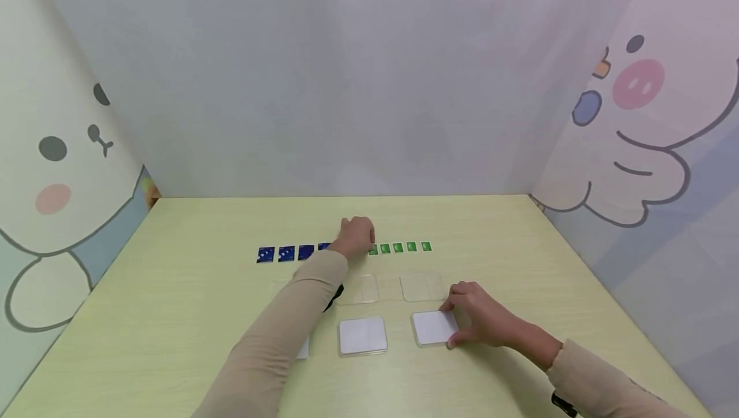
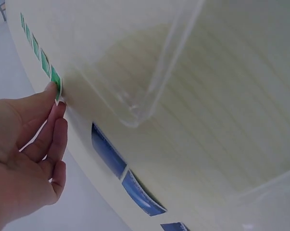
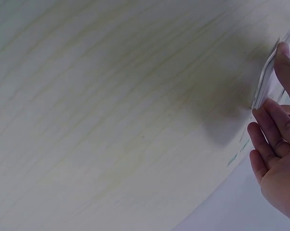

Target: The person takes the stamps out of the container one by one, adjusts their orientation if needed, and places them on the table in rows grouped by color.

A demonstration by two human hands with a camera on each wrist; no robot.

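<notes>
My left hand [image 1: 355, 236] reaches to the far row and pinches a small white-edged green square [image 2: 56, 83] between thumb and fingers, at the near end of the green squares in the left wrist view. Blue squares [image 1: 286, 254] lie left of that hand, partly covered by it. My right hand [image 1: 484, 315] holds the right side of a flat, clear-rimmed white case [image 1: 433, 327], thumb at its near corner and fingers at its far corner. The case's edge [image 3: 262, 79] shows against the fingertips in the right wrist view.
More green squares [image 1: 412, 247] run rightward in the far row. Clear plastic lids [image 1: 421, 286] lie between that row and the white cases. Another white case [image 1: 362, 335] sits in the middle; my left sleeve [image 1: 271, 334] partly hides one more. Pale walls surround the wooden table [image 1: 173, 290].
</notes>
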